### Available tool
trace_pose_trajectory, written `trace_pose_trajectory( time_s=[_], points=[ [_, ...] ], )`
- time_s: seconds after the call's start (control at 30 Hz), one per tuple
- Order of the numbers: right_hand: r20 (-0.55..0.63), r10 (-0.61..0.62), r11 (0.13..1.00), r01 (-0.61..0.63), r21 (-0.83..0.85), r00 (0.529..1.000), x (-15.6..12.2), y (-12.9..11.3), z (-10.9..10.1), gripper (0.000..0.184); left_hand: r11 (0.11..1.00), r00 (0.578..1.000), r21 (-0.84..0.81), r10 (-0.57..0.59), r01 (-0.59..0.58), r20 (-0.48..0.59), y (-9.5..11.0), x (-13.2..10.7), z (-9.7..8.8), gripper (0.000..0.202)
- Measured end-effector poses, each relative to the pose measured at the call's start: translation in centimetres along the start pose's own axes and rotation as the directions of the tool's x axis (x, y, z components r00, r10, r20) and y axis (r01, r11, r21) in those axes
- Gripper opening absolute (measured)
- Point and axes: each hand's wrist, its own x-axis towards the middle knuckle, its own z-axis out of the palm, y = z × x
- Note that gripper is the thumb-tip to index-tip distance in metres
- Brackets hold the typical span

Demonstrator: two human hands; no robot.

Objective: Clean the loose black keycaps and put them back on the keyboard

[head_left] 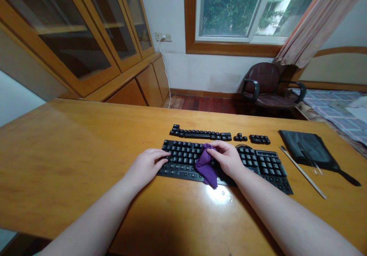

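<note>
Purple cloth [205, 163] pinched between the fingers of the right hand [228, 158], over the keyboard [182, 159] on the tabletop [86, 153], with the left hand [147, 166] at its left end, grip or mere touch impossible to tell, and possible snagging on bare posts [186, 167] from loose trailing folds

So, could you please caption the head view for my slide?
Right hand holds purple cloth on keyboard, loose keycaps behind.

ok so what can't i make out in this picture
All in the head view:
Some keys of the keyboard: hidden by the purple cloth and right hand.
Legends on the loose keycaps: too small.
Inside of the black pouch: hidden by its fabric.
Rest of the bed: cut off by the right edge.
</note>
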Motion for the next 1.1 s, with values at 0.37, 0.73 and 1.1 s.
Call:
trace_pose_trajectory(
  time_s=[0.37, 0.73, 1.1],
  points=[
    [-0.001, 0.002, 1.000, -0.002, -0.003, 1.000, 0.1, -0.2, 0.0, 0.020, 0.995, 0.997, -0.065, -0.072, 0.074, 0.042, -0.2, 0.0, 0.6, 0.022],
    [-0.006, 0.018, 1.000, -0.017, 0.007, 1.000, 0.0, -0.2, 0.1, 0.021, 0.980, 0.991, 0.148, 0.134, -0.135, 0.016, 0.1, -0.6, 1.2, 0.023],
    [-0.003, 0.003, 1.000, -0.003, -0.012, 1.000, 0.0, 0.1, 0.0, 0.022, 0.933, 0.992, 0.335, 0.122, -0.128, 0.039, 2.3, -1.3, 0.5, 0.026]
  ],
)
